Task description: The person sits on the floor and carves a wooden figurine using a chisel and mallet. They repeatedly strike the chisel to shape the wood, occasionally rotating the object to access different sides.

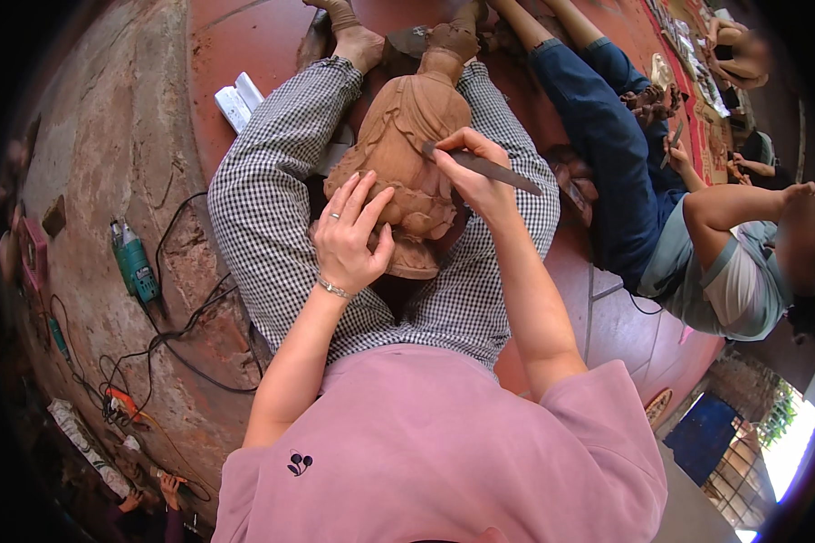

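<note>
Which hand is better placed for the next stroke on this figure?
Likely the right hand: it holds the flat dark tool, tip at the carved figure; the left hand lies on the figure's near end, holding no tool.

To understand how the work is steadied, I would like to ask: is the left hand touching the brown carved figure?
Touching. The head view shows the left hand with its fingers spread across the lower part of the brown carved figure.

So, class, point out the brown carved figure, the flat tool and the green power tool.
Brown carved figure [394, 145]: head view, middle of its body.
Flat tool [500, 172]: head view, its shaft.
Green power tool [136, 264]: head view, its casing.
</note>
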Tool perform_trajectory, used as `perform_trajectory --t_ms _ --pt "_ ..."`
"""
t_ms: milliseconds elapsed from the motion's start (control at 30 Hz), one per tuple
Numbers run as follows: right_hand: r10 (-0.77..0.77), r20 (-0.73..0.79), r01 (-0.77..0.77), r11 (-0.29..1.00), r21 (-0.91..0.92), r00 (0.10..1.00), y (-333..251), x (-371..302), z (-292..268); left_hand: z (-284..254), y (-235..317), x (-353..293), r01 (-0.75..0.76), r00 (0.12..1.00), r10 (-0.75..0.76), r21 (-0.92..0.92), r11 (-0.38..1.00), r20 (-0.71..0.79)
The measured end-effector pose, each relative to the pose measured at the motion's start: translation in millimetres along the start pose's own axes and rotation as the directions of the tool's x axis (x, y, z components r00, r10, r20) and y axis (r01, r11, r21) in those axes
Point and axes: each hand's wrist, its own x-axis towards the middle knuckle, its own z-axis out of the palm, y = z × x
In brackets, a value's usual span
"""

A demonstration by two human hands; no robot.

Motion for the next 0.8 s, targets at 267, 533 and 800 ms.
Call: perform_trajectory --t_ms 267,533,800 --pt "-0.076 -0.032 0.075 0.997 -0.016 0.997 15 1 -3 0 4 1 -0.008 1.0 0.008 0.004 1.0 0.005" --pt "-0.086 -0.031 0.085 0.996 -0.031 0.996 17 0 -4 4 4 0 -0.005 1.0 0.005 0.023 1.0 0.001" --pt "-0.039 -0.015 0.038 0.998 -0.046 0.999 5 -3 1 1 2 -1 0.006 1.0 -0.006 0.026 1.0 0.015"
